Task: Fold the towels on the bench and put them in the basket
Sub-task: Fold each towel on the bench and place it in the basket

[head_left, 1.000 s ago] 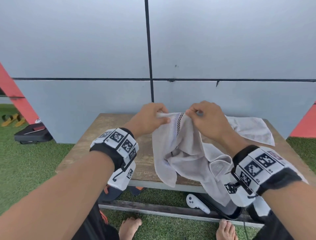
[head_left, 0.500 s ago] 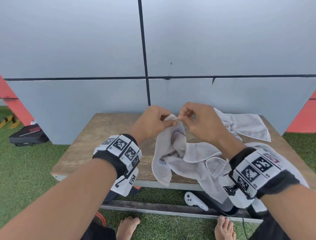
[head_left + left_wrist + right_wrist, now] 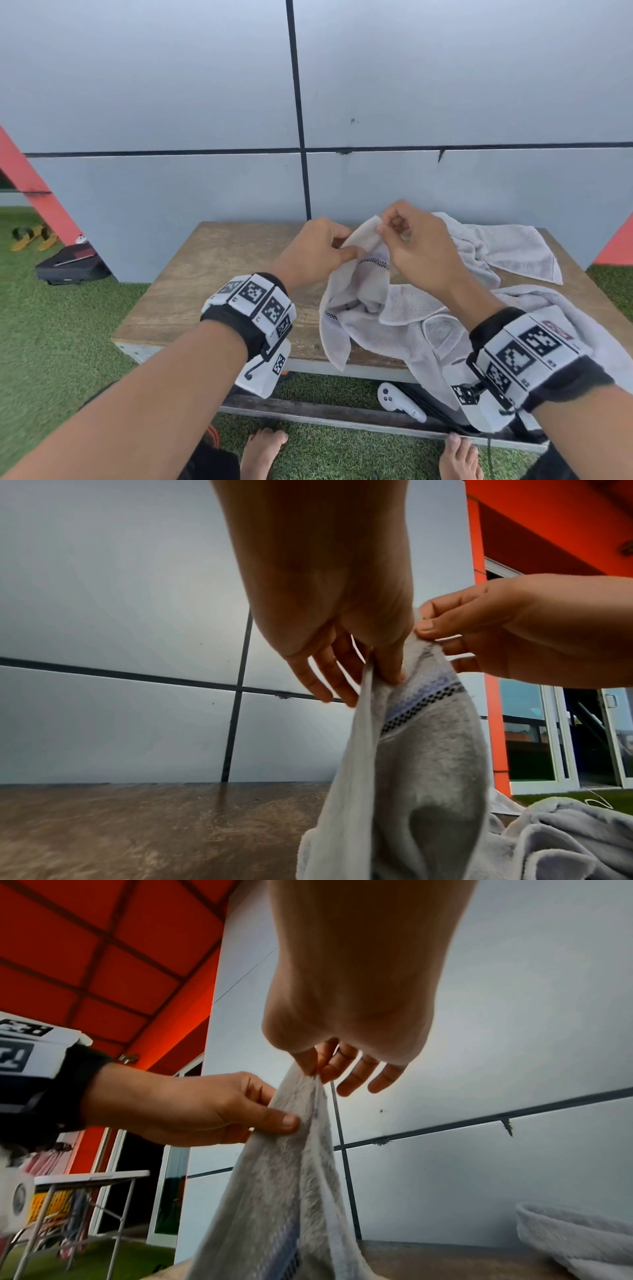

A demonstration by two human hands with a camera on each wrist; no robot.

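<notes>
A pale grey towel (image 3: 363, 301) with a checked band hangs crumpled from both hands above the wooden bench (image 3: 212, 274); its lower end drapes over the bench's front edge. My left hand (image 3: 322, 250) pinches the towel's edge between thumb and fingers, seen close in the left wrist view as the towel (image 3: 421, 750). My right hand (image 3: 407, 246) pinches the top corner just beside it; in the right wrist view the towel (image 3: 291, 1164) hangs from that pinch. A second towel (image 3: 507, 250) lies spread at the bench's back right. No basket is in view.
More grey cloth (image 3: 582, 318) lies on the bench's right side. A grey panelled wall (image 3: 205, 102) stands right behind the bench. Under the bench lie a white controller (image 3: 397, 401) and my bare feet on green turf (image 3: 51, 325). A black case (image 3: 68, 263) sits at left.
Both hands have shifted right and drawn closer together, working along the towel's top edge to a corner. The towel now hangs more bunched.
</notes>
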